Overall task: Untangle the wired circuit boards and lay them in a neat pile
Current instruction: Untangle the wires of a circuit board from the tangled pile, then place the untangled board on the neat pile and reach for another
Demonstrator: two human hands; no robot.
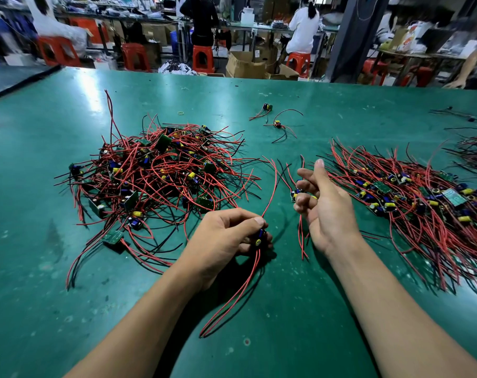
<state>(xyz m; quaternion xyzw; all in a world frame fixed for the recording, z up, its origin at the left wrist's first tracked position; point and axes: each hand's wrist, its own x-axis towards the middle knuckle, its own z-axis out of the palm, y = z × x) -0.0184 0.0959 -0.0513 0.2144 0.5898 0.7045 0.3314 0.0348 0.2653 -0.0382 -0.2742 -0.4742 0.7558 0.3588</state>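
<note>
Head | left hand (226, 236) pinches one board (260, 237) | right hand (327, 208) clutches second board (297, 190) | tangled pile (155, 173) | sorted pile (411, 197)

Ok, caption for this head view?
Left hand pinches one small wired circuit board, right hand a second board, between the tangled red-wired heap and the aligned pile on the green table.

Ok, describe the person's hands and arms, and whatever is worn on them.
The left hand and right hand are bare: no gloves, rings, watch or wrist strap. Both forearms are uncovered up to the frame's edge, with no sleeve in view.
</note>
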